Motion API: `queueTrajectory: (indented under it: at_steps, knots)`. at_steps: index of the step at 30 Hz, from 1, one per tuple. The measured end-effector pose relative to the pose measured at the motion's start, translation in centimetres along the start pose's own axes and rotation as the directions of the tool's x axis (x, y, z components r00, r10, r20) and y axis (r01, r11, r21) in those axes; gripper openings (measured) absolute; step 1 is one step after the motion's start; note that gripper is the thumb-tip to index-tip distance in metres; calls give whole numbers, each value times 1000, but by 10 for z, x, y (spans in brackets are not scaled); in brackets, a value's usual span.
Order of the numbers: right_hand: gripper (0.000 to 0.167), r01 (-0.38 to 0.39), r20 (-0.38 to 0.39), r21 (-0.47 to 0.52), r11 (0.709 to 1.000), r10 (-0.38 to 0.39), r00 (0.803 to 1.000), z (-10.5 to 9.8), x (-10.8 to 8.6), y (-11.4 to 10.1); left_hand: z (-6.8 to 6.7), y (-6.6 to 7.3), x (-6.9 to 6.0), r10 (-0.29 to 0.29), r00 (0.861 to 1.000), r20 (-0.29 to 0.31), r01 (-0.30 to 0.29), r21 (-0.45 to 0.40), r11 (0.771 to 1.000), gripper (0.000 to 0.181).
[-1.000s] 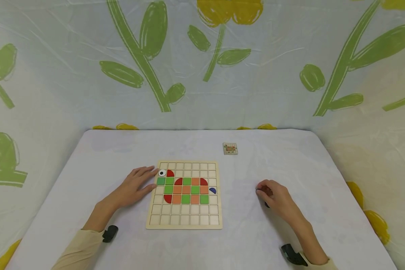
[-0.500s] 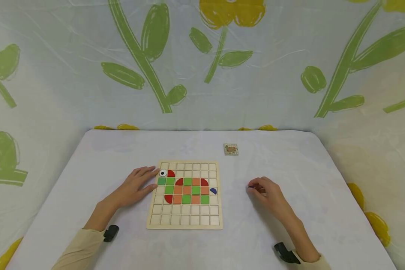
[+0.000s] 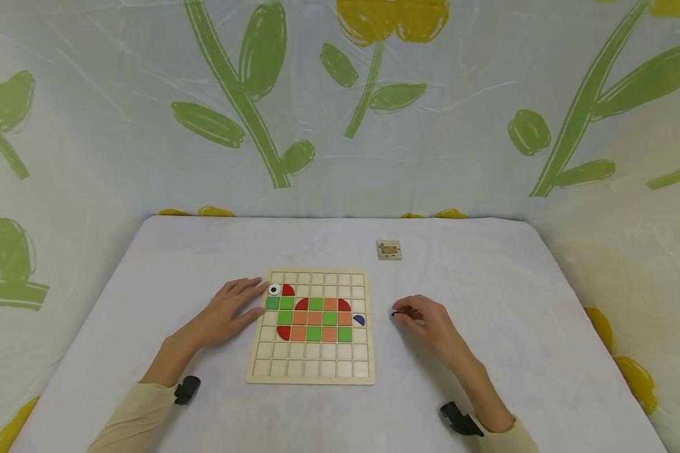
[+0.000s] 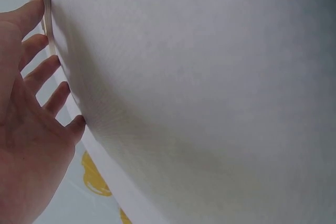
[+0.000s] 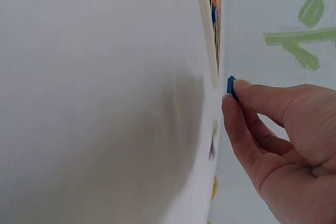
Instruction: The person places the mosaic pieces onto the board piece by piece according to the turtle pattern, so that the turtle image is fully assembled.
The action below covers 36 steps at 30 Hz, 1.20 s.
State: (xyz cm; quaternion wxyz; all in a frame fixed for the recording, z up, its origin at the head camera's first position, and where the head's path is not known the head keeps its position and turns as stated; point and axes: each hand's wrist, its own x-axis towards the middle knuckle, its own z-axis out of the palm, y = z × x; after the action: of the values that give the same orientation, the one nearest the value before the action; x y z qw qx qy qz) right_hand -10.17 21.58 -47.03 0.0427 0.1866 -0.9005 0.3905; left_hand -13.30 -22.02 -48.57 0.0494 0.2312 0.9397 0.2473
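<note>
A wooden grid board (image 3: 310, 380) lies on the table, with green and orange square tiles, red quarter-round tiles and a round eye tile (image 3: 274, 289) in its cells. At its right side lies a blue half-round tile (image 3: 359, 320). My left hand (image 3: 229, 311) has its fingers spread, and the fingertips touch the board's left edge; the left wrist view shows them along that edge. My right hand (image 3: 427, 318) pinches a small blue tile (image 5: 231, 86) between thumb and index finger, held to the right of the board and apart from it. Fingers partly hide that tile.
A small picture card (image 3: 389, 250) with a printed grid pattern lies behind the board, toward the right. The white-covered table (image 3: 521, 283) ends at a hanging cloth (image 3: 459, 151) printed with leaves and yellow flowers, which surrounds it at the back and sides.
My right hand has moved left toward the board, carrying the small blue tile. My left hand stays at the board's left edge, and the tiles on the board are the same.
</note>
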Motion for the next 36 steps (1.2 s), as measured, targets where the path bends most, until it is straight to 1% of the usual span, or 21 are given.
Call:
queueTrajectory:
  at_steps: [9, 15, 18, 27, 33, 36]
  knots:
    - [19, 32, 40, 57, 998, -35, 999, 16, 9, -13, 1, -2, 0, -8, 1000, 4, 8, -4, 1000, 59]
    - [16, 63, 92, 98, 993, -72, 993, 25, 14, -24, 1, -2, 2, -16, 1000, 8, 17, -9, 1000, 59]
    - [15, 85, 112, 112, 990, -97, 989, 30, 16, -30, 1, -2, 2, -13, 1000, 8, 13, -10, 1000, 59]
    - [14, 107, 173, 166, 980, -136, 976, 45, 17, -47, 0, -2, 3, -10, 1000, 8, 10, -10, 1000, 60]
    - [11, 174, 176, 197, 965, -210, 962, 57, 17, -54, 0, -2, 2, -20, 1000, 16, 20, -9, 1000, 60]
    - [9, 187, 191, 221, 957, -231, 954, 62, 16, -57, 0, -3, 1, -18, 1000, 16, 18, -13, 1000, 60]
